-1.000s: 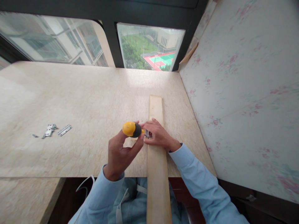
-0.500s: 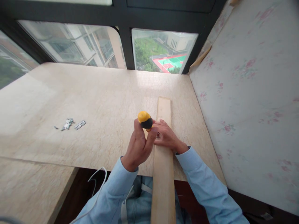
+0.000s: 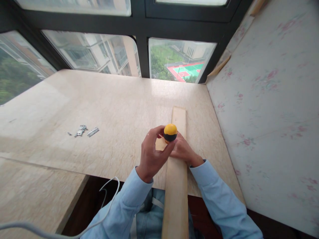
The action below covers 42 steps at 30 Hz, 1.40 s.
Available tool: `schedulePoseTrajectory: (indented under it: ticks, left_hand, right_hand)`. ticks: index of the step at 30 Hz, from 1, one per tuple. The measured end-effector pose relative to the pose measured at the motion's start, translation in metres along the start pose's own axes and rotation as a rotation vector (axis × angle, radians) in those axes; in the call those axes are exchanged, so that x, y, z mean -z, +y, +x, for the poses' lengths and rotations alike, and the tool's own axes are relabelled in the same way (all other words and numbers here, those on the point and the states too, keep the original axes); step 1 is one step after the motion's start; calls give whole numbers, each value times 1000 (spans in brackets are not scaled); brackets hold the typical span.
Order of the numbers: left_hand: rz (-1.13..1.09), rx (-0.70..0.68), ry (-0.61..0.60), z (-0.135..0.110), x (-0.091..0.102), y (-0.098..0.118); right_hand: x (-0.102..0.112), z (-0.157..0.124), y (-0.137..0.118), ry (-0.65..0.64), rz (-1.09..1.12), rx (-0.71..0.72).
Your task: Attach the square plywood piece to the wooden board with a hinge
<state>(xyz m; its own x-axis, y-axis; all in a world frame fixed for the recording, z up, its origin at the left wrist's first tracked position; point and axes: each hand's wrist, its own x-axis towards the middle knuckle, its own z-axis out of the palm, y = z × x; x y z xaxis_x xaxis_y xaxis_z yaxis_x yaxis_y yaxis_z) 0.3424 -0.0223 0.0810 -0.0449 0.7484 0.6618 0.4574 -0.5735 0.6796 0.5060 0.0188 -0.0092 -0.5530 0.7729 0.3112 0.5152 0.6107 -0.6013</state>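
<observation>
The left hand (image 3: 151,156) gripped the yellow screwdriver handle (image 3: 170,132), whose shaft was hidden. The right hand (image 3: 183,151) pressed on the wooden board (image 3: 177,179), fingers partly covered; its grasp could not be told.

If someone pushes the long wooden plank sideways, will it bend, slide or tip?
The wooden plank looks thick and straight, so it is probably stiff. It lies flat on the smooth table, so it would likely slide rather than tip. Its near end overhangs the edge, and the right hand presses on it, which probably steadies it.
</observation>
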Motion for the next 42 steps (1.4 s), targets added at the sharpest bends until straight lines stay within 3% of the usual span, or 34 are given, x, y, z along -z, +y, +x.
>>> schedulePoseTrajectory:
  ticks: [6,13,19,25,31,35,42]
  left_hand:
    - [-200,150,-14,-9,-3,0]
    - [-286,115,-61,-8,-6,4]
    - [-110,16,137,-7,-7,-4]
    - [-16,28,195,-8,-9,0]
    - [-161,117,83,-14,-9,-2]
    - [-114,106,24,-15,-8,-4]
    - [130,-2,132,-6,-6,-1]
  right_hand:
    - [0,-2,1,1,-49,-2]
    - [-2,-2,3,30,-35,25]
    - [3,0,-1,-3,-31,-6]
    - [3,-1,-2,3,-31,-8]
    - [4,-2,-4,-3,-42,-22]
    - [4,-2,-4,4,-28,-16]
    - [2,-2,0,-2,-26,-20]
